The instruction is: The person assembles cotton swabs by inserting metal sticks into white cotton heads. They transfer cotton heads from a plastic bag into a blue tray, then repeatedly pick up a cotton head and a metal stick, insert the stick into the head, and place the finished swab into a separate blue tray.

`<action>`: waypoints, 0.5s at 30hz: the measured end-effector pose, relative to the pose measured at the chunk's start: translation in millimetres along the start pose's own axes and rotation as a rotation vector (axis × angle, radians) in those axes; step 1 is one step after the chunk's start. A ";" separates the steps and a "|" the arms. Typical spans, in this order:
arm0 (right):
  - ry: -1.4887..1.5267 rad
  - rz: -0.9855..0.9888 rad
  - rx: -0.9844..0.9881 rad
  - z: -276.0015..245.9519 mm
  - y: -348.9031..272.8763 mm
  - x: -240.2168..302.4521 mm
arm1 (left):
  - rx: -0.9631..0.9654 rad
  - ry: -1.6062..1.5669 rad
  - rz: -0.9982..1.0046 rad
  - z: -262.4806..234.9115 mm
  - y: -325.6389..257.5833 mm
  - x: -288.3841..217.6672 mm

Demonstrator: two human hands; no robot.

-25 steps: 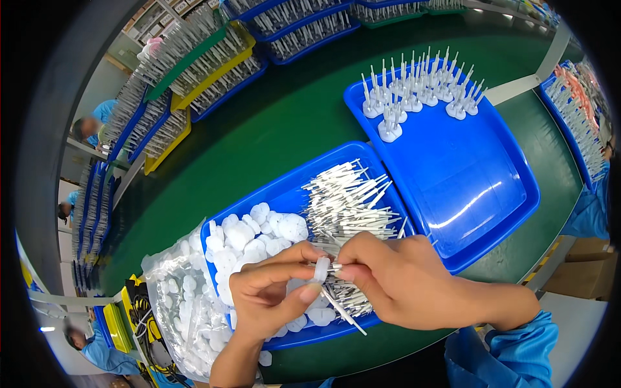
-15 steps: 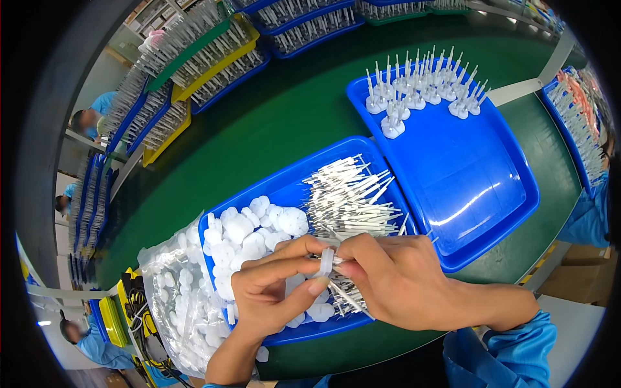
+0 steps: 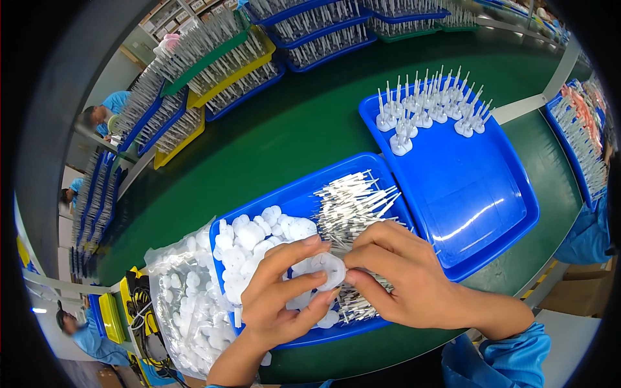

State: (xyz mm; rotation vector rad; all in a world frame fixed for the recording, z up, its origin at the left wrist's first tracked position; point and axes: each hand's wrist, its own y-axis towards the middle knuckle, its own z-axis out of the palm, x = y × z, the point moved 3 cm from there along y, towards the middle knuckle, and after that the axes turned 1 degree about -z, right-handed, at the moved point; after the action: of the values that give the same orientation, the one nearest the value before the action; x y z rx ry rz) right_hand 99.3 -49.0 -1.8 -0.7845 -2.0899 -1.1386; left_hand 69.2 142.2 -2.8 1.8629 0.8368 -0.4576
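Observation:
Between the thumb and fingers of my left hand (image 3: 278, 301) is a translucent white plastic disc (image 3: 332, 270), its round face turned up toward me. My right hand (image 3: 411, 278) pinches at the disc's right edge; whatever its fingertips hold is too small and covered to make out. Both hands are above a blue tray (image 3: 284, 199). White plastic discs (image 3: 249, 234) are heaped in its left part, and a pile of thin white sticks (image 3: 356, 207) lies in its right part, partly behind my hands.
A second blue tray (image 3: 466, 200) overlaps on the right, with upright stick-and-base pieces (image 3: 430, 107) at its far end. A clear bag of discs (image 3: 187, 310) lies left. Stacked filled trays (image 3: 220, 77) line the far side. Co-workers (image 3: 90, 336) are at the left; black cables (image 3: 139, 310) hang nearby.
The disc has turned from edge-on to face-up in my left hand. My right fingertips have shifted slightly right and down. The whole view has shifted a little.

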 end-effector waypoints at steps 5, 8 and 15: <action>0.042 0.015 -0.008 0.6 -1.9 1.2 | 0.129 0.220 0.144 -0.6 4.9 -6.0; 0.082 0.009 0.008 -1.6 0.0 5.6 | 0.064 0.189 0.176 1.8 1.0 -8.2; 0.078 -0.059 0.010 -1.7 -0.1 3.8 | 0.095 0.138 0.067 1.2 0.3 -7.5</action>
State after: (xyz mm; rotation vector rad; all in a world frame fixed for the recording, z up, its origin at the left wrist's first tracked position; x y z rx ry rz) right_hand 97.2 -49.8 1.7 -0.6670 -2.0640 -1.1703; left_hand 64.3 138.4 1.6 2.0225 0.8538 -0.3343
